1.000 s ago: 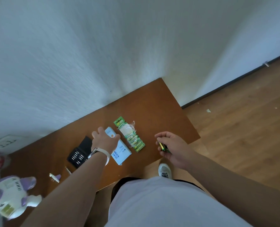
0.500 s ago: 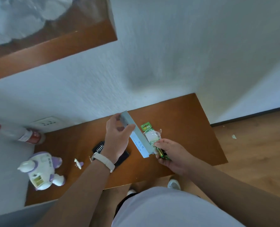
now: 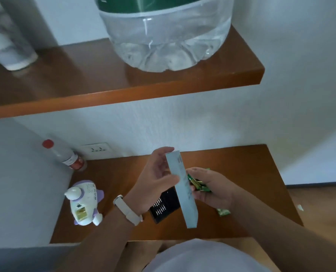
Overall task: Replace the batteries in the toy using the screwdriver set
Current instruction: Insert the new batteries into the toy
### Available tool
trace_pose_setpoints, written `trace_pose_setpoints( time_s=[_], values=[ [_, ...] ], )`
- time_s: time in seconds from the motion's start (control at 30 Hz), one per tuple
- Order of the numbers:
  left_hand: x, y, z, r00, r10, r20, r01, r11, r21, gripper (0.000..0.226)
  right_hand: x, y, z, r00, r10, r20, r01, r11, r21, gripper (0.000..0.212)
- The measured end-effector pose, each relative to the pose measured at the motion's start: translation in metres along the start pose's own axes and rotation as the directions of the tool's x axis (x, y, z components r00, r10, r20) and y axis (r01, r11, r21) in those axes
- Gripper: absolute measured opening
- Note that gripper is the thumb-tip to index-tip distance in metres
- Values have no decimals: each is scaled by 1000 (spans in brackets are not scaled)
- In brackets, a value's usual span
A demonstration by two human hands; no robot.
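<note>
My left hand holds a flat pale blue box upright above the desk, thumb and fingers around its upper part. Just right of it, my right hand grips green batteries against the box's edge. Under the box lies the open black screwdriver bit case. The white and purple toy lies at the desk's left, its open battery bay facing up. A green battery pack peeks out below my right wrist.
The brown desk ends at a wall on the left and a drop to wooden floor on the right. A red-capped bottle leans by a wall socket. A shelf overhead carries a big water jug.
My left hand picked the blue box off the desk and raised it upright. My right hand brought the batteries in next to it. The camera tilted up, revealing the shelf.
</note>
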State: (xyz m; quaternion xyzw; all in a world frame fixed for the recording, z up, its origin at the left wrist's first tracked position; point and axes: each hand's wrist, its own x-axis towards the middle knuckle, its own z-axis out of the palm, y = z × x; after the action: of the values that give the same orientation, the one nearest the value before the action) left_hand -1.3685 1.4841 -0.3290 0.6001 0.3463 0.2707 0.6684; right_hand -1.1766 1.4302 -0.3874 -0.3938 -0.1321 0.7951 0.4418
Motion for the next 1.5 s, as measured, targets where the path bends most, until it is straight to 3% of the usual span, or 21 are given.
trace_pose_setpoints(
  time_s=[0.17, 0.3, 0.53, 0.73, 0.93, 1.07, 1.33, 1.5],
  values=[
    [-8, 0, -27, 998, -31, 63, 39, 990, -134, 58, 11, -5, 21, 993, 10, 118, -3, 998, -61, 54],
    [-14, -2, -39, 995, -41, 90, 50, 994, -99, 59, 14, -5, 29, 986, 23, 166, -15, 999, -49, 51],
    [-24, -8, -48, 995, -56, 79, 64, 993, -96, 62, 17, 5, 44, 993, -3, 114, 10, 998, -62, 59],
    [-26, -7, -58, 998, 20, 63, -25, 997, 79, 51, 14, 11, 48, 998, -62, 23, 64, 994, -94, 51],
    [-22, -8, -66, 997, 51, 55, -66, 944, 323, 52, 8, 11, 49, 990, -126, -62, 118, 985, -125, 24],
    [-11, 6, -70, 999, 34, 38, -47, 910, 411, 29, 3, 10, 47, 982, -160, -103, 135, 968, -210, 25],
    [5, 19, -64, 992, 56, 116, -123, 666, 735, 14, -4, 7, 41, 971, -192, -142, 119, 904, -411, 22],
    [11, 24, -61, 966, 53, 254, -246, 494, 834, 10, -8, 8, 36, 947, -250, -201, 71, 775, -628, 15]
  ],
)
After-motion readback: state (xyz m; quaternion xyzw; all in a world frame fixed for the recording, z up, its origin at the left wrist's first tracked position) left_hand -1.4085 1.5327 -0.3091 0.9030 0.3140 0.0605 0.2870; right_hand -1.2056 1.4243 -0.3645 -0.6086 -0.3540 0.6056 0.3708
